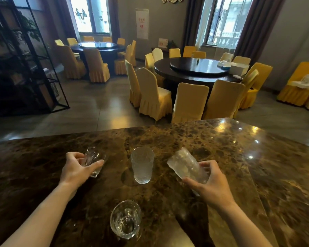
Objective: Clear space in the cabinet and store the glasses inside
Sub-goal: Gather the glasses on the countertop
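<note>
Over the marble counter [221, 139], each hand's grip closed round a glass: left hand [75, 171], right hand [212, 186].

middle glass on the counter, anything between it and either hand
Nothing visible blocks the upright middle glass. It stands free on the marble counter between the left hand and right hand, but each hand already holds another glass.

Dining hall: two dark round tables [194, 68] ringed by yellow-covered chairs [153, 95], grey tiled floor [96, 107], two bright curtained windows [92, 15] (far wall), black shelving [25, 56] left
</note>
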